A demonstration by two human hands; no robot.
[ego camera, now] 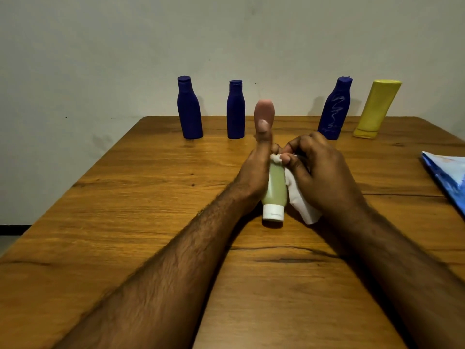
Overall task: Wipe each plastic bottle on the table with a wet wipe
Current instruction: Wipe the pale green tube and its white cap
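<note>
Far left of the desk (125, 197): 2 dark blue bottles, the first (189, 108) and the second (235, 110), upright near the back edge. Just right of those, a pink bottle (264, 109) standing behind the raised left thumb. Centre: left hand (254, 172) curled round a pale green bottle (275, 187), white cap (273, 212) pointing toward the body, so a closed grip on that bottle. Right hand (319, 177) pinching a white wipe (300, 202) against the bottle's far end and side, fingers bent, also a closed grip. Further right: a third blue bottle (334, 109) and a yellow bottle (377, 109); both look tilted, perhaps only lens bend. Far right edge: a blue packet (448, 177), likely wipes.

Step in hand, by judgement: wiping the green bottle, 1 of 6. Next move calls for turning it in the left grip to reach unwiped faces, then setting it down and taking another
</note>
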